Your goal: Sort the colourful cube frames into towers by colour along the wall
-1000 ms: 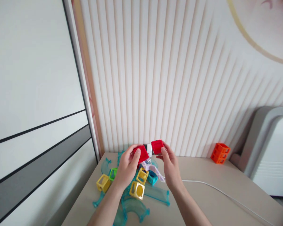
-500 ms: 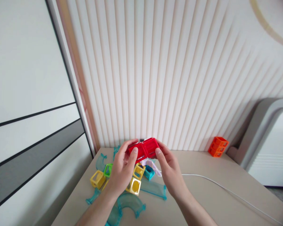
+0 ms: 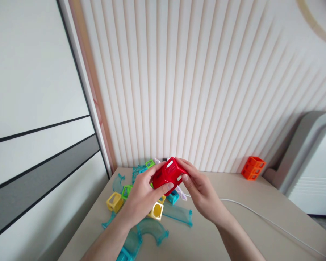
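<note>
Red hollow toy blocks (image 3: 167,177), joined end to end, are held above the pile on the table. My left hand (image 3: 146,188) grips their left end, thumb across the near face. At the right end, my right hand (image 3: 197,185) has its fingers behind and its thumb at the near edge. Below them lie a yellow block (image 3: 157,211) with a round opening, a teal block (image 3: 173,197) and a pale purple piece (image 3: 182,193). Another yellow block (image 3: 114,202) and a green block (image 3: 126,191) sit left of my left hand. My hands hide part of the pile.
Translucent blue track pieces (image 3: 153,229) spread over the near side of the table (image 3: 220,232). A stack of orange blocks (image 3: 253,168) stands by the ribbed wall at right. A white cable (image 3: 260,216) crosses the tabletop. A white panel (image 3: 38,90) borders the left.
The red blocks have been tilted and turned in my hands, so an end with openings now shows. Both hands still hold them. The view has shifted slightly.
</note>
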Demonstrator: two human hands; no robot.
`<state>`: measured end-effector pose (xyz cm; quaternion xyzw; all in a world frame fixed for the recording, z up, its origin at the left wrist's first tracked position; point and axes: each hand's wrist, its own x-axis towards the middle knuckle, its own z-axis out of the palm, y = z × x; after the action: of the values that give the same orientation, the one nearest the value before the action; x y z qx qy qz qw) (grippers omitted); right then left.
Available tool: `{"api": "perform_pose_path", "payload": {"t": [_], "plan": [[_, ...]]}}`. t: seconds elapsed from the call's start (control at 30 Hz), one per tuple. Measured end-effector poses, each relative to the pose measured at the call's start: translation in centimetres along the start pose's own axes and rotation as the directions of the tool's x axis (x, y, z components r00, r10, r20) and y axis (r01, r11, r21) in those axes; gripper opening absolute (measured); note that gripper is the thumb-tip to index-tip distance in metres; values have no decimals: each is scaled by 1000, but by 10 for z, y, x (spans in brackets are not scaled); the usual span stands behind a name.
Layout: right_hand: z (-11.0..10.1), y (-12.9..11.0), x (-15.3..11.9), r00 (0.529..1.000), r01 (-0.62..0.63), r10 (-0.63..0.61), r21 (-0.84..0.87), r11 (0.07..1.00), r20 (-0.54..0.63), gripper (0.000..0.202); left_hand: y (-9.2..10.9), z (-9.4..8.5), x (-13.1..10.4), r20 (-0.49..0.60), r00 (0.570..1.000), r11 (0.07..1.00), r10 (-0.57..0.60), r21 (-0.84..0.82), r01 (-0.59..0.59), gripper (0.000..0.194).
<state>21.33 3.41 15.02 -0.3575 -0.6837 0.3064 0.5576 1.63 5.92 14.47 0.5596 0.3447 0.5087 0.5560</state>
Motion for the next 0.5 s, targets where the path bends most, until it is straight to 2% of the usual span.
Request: {"api": "perform_pose_path", "payload": {"t": [0.1, 0.27, 0.4, 0.5], "plan": [[-2, 3, -1, 998, 33, -30, -49, 998, 58, 41, 2, -1, 0, -14, 998, 991, 54, 127, -52, 62], [-2, 4, -2, 986, 77, -52, -157, 985, 157, 43, 10, -9, 1, 39, 995, 953, 94, 287, -101, 55], [0, 5, -3, 987, 116, -90, -207, 971, 132, 55, 26, -27, 2, 42, 990, 948, 135, 284, -141, 51], [2, 9, -4, 992, 105, -89, -203, 974, 85, 60, 35, -41, 2, 12, 986, 966, 168, 195, -168, 50]]}}
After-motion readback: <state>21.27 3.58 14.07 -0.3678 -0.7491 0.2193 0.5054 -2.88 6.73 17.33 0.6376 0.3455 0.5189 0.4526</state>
